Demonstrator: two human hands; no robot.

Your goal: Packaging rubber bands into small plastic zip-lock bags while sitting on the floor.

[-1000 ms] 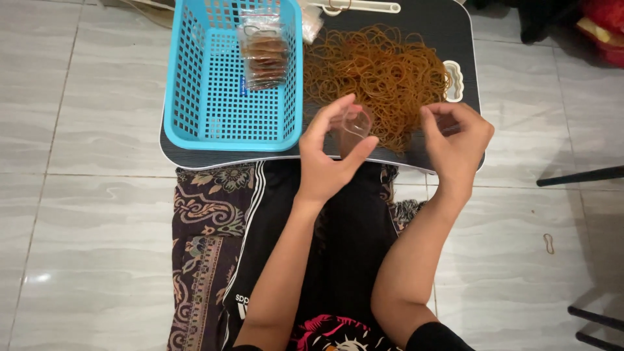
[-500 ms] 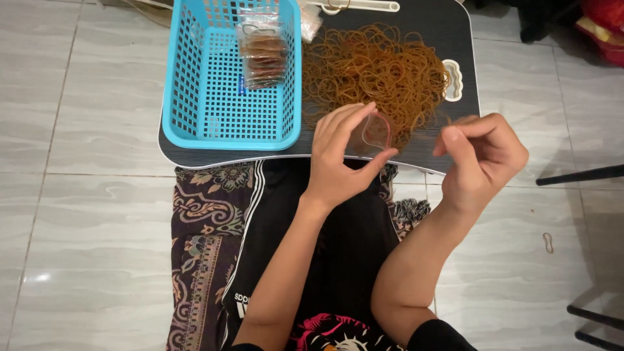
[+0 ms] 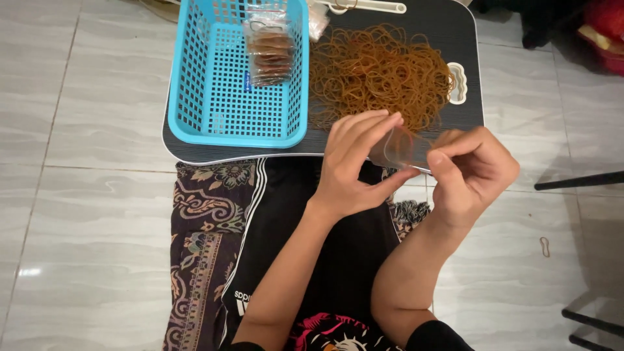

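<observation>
Small clear plastic bag (image 3: pixel 398 148) pinched between thumb and fingers of the left hand (image 3: pixel 354 166), held up just above the near edge of the dark striped tabletop (image 3: pixel 390 133), likely to keep its mouth open. Right hand (image 3: pixel 471 170) curled right beside the bag, fingertips touching its edge, pinching something too small to tell, maybe a rubber band. Just past both hands, on the tabletop, a big loose pile of thin brown rubber bands (image 3: pixel 380 68), close for easy picking. Beyond the left hand, a bright blue plastic basket with square holes (image 3: pixel 214 84), and inside it at the far end a stack of clear filled bags, brown inside, with a small blue label (image 3: pixel 268 52). One stray brown rubber band on the pale floor tiles (image 3: pixel 545 246), well off to the right of the right hand.
</observation>
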